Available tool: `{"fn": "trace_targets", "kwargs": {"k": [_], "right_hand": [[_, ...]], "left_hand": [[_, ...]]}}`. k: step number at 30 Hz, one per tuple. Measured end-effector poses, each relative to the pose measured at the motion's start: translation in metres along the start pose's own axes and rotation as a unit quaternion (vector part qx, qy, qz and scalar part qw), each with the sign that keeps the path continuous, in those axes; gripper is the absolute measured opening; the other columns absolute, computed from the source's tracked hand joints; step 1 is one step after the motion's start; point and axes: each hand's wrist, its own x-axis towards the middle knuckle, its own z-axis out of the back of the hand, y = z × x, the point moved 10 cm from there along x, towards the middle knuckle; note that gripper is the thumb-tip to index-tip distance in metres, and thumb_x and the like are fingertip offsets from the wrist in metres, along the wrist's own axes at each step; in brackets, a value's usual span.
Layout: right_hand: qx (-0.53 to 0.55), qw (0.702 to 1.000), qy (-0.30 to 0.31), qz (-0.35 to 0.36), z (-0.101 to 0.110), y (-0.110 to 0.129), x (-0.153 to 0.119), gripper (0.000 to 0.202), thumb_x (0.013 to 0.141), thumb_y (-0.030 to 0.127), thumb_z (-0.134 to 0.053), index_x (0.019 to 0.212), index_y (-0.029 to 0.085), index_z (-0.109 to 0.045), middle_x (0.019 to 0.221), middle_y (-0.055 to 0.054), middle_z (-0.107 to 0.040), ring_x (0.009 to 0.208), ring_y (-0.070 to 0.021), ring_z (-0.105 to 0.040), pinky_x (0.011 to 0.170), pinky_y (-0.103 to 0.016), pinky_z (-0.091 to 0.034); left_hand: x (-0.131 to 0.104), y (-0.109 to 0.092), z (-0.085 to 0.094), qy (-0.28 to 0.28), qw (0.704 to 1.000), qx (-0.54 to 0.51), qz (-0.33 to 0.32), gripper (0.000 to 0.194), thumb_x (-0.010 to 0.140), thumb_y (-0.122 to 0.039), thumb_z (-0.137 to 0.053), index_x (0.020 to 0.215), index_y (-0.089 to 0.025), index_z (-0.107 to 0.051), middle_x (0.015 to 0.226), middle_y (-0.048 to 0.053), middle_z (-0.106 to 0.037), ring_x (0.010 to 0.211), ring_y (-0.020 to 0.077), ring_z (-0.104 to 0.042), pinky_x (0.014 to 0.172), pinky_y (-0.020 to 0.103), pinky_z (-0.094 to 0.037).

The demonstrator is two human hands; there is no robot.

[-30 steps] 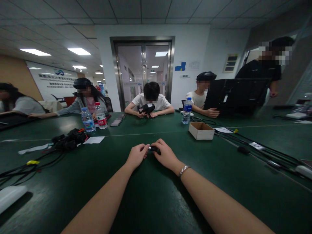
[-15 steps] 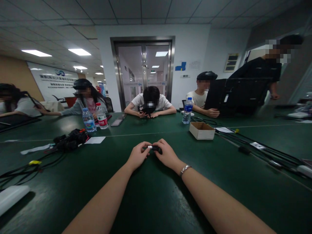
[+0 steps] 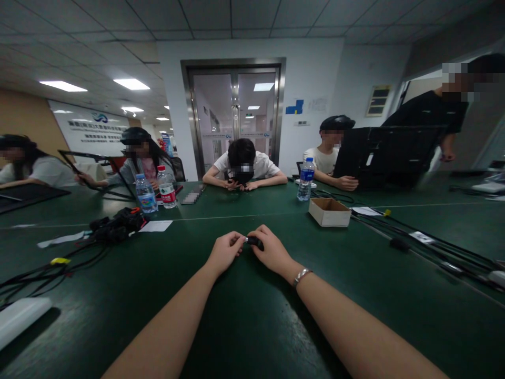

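Green table (image 3: pixel 252 321) before steel-framed doors (image 3: pixel 213 113); left hand (image 3: pixel 224 253) and right hand (image 3: pixel 273 253) (both curled) pinch a small dark object (image 3: pixel 252 240).

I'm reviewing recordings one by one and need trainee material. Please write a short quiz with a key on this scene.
1. Multiple choice: Which wrist carries the silver metal bracelet? A) left; B) right; C) both.
2. True or false: The open white cardboard box stands to the right of the person's right hand.
3. Fill in: The right hand holds the dark body of a small, black, elongated object, while fingers of the left hand are at its ___-coloured end.

Key: 1. B; 2. True; 3. silver.
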Motion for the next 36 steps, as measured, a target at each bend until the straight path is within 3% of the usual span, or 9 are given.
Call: {"fn": "trace_targets", "kwargs": {"k": [14,19,22,24,27,29,33,36], "right_hand": [[0.024,1.000,-0.005,-0.007,0.000,0.002,0.000,0.031,0.076,0.009,-0.054,0.103,0.021,-0.061,0.097,-0.004,-0.053,0.087,-0.0148,-0.055,0.080,-0.030,-0.046],[0.110,0.991,-0.046,-0.057,-0.001,-0.007,0.002,0.048,0.072,0.011,-0.058,0.119,0.022,-0.053,0.098,-0.004,-0.056,0.088,-0.0162,-0.056,0.081,-0.032,-0.047],[0.207,0.969,-0.066,-0.114,-0.007,-0.015,0.004,0.057,0.071,0.015,-0.061,0.125,0.023,-0.045,0.088,-0.001,-0.057,0.080,-0.0152,-0.058,0.076,-0.032,-0.048],[0.278,0.945,-0.092,-0.149,-0.009,-0.019,0.004,0.060,0.068,0.018,-0.063,0.125,0.022,-0.042,0.082,0.001,-0.057,0.076,-0.0148,-0.058,0.074,-0.031,-0.048],[0.376,0.895,-0.125,-0.204,-0.015,-0.019,0.001,0.065,0.063,0.019,-0.067,0.122,0.020,-0.041,0.080,0.002,-0.058,0.074,-0.0144,-0.059,0.074,-0.031,-0.049],[0.424,0.867,-0.128,-0.226,-0.020,-0.013,-0.001,0.063,0.060,0.021,-0.070,0.118,0.020,-0.044,0.080,0.002,-0.058,0.077,-0.0146,-0.060,0.077,-0.030,-0.049],[0.464,0.854,-0.053,-0.230,-0.030,0.006,-0.004,0.071,0.061,0.026,-0.073,0.124,0.023,-0.042,0.082,0.001,-0.059,0.080,-0.0163,-0.061,0.074,-0.032,-0.052],[0.370,0.902,0.016,-0.221,-0.008,-0.007,-0.017,0.069,0.063,0.032,-0.075,0.124,0.026,-0.045,0.098,-0.002,-0.059,0.082,-0.0167,-0.062,0.074,-0.034,-0.053]], "left_hand": [[0.005,0.006,0.004,-0.034,0.999,0.000,-0.002,0.042,0.078,-0.056,-0.049,0.073,-0.016,-0.059,0.062,-0.001,-0.058,0.057,0.0127,-0.056,0.056,0.024,-0.046],[0.002,-0.001,0.008,-0.049,0.999,-0.013,-0.014,0.042,0.079,-0.056,-0.049,0.085,-0.017,-0.064,0.076,0.003,-0.064,0.070,0.0161,-0.060,0.055,0.023,-0.047],[0.001,-0.015,0.010,-0.088,0.994,-0.055,-0.042,0.040,0.083,-0.052,-0.046,0.099,-0.020,-0.065,0.096,0.007,-0.066,0.089,0.0196,-0.062,0.063,0.025,-0.049],[0.000,-0.019,0.007,-0.124,0.982,-0.136,-0.041,0.040,0.086,-0.048,-0.042,0.103,-0.018,-0.062,0.099,0.009,-0.065,0.095,0.0203,-0.061,0.070,0.027,-0.050],[-0.001,-0.019,-0.005,-0.164,0.950,-0.266,-0.010,0.038,0.088,-0.044,-0.038,0.104,-0.016,-0.058,0.093,0.009,-0.065,0.085,0.0179,-0.063,0.074,0.029,-0.051],[-0.003,-0.019,-0.009,-0.190,0.936,-0.297,0.004,0.035,0.088,-0.043,-0.037,0.099,-0.015,-0.056,0.085,0.007,-0.062,0.076,0.0154,-0.062,0.071,0.028,-0.051],[-0.011,-0.030,0.009,-0.210,0.954,-0.213,-0.024,0.032,0.088,-0.045,-0.035,0.086,-0.018,-0.052,0.069,0.000,-0.051,0.065,0.0129,-0.056,0.063,0.025,-0.048],[-0.023,-0.034,0.043,-0.151,0.987,-0.035,-0.042,0.032,0.088,-0.048,-0.032,0.086,-0.022,-0.050,0.065,-0.002,-0.050,0.062,0.0140,-0.055,0.060,0.025,-0.046]]}}
